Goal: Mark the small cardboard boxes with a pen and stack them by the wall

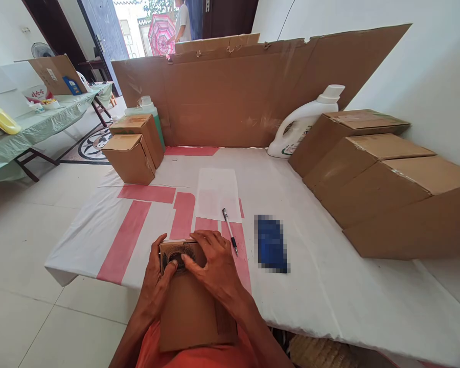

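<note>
1. A small cardboard box (193,306) stands on its end at the near edge of the table (348,296), its lower part resting against the person's lap and its top end, printed with a dark pattern, level with the tabletop.
2. The left hand (157,281) wraps the box's left side, fingers curled narrowly around the edge and the thumb lying across the printed top.
3. The right hand (214,266) lies flat over the box's top right corner, fingers spread and pressing down, the forefinger pointing left onto the printed face.
4. Both hands touch the box; neither holds anything else.
5. A pen (230,230) lies on the table just beside the right hand, on its far right side, angled away.
6. A blue object (271,243), blurred out, lies right of the pen.
7. A white sheet of paper (218,194) lies farther off, beyond the hands.
8. On the left far side, 2 small brown boxes (132,148) stand touching, with a green bottle (147,107) behind them.
9. On the right, 3 larger cartons (387,179) sit in a row, leaning against the wall.
10. A white detergent jug (302,128) stands at the far end of that row.
11. A tall cardboard screen (245,97) stands across the far edge of the table.
12. Far away, a person (183,20) stands in a doorway beside a pink umbrella (161,33).
</note>
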### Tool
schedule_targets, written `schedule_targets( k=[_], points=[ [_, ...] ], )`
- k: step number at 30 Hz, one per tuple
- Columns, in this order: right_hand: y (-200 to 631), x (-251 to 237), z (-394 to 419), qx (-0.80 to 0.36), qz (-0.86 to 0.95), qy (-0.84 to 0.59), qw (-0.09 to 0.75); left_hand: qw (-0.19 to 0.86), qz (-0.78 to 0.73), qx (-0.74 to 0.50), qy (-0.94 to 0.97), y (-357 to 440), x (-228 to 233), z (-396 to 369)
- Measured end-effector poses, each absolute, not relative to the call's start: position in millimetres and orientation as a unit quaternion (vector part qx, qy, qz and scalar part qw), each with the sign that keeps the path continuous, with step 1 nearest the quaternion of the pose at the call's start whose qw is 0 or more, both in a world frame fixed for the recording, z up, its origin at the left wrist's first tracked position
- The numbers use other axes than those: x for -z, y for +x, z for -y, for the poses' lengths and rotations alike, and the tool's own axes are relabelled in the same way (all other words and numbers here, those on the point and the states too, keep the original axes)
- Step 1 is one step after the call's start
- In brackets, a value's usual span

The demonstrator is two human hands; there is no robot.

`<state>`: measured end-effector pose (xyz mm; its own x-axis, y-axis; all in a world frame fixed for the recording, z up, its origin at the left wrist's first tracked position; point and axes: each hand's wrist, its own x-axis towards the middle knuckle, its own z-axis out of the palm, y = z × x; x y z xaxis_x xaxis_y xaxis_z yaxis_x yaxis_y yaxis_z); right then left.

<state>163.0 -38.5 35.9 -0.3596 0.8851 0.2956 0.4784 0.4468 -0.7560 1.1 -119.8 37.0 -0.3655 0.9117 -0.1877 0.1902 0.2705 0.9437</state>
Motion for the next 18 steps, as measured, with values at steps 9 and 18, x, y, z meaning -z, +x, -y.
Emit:
schedule_targets(
  k=[9,18],
  points=[
    [229.6,15.1,-19.0,-0.295,0.646,-0.629,0.316,0.493,-0.622,-0.433,0.426,1.3,-35.2,112.0],
    [262.5,-16.8,-25.3,-0.325,0.546,-0.637,0.437,0.551,-0.547,-0.408,0.480,6.9,-31.1,96.2]
  ],
)
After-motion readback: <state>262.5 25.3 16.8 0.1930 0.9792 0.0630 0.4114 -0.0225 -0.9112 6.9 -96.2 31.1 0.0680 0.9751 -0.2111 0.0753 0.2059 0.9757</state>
